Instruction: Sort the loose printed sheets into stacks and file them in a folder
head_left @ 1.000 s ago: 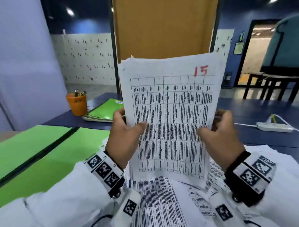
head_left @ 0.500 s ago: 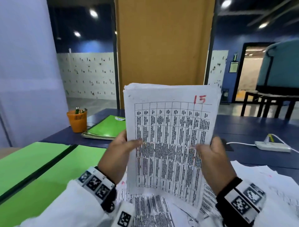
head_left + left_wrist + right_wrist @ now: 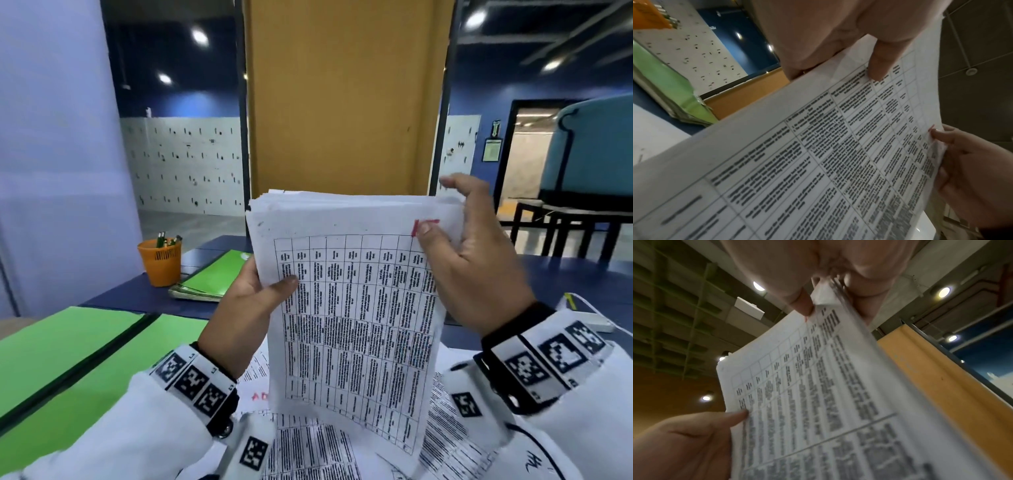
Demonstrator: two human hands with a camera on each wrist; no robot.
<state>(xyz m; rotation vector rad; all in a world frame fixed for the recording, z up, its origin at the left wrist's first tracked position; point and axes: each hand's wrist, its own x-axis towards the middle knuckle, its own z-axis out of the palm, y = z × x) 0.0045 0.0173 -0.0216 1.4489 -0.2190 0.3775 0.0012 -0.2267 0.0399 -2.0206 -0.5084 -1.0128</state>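
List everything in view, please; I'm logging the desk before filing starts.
held stack of sheets: one, white, upright between both hands
loose sheets: several, white, on the desk beneath
open folder: one, green, left
closed folders: small pile, green, far left
pen cup: one, orange, beside that pile
power strip: one, white, right
desk: one, dark blue
hands: left hand grips the stack's left edge; right hand pinches its top right corner

Matt paper sheets [image 3: 352,308] (edges rumpled), orange plastic cup [image 3: 160,262]
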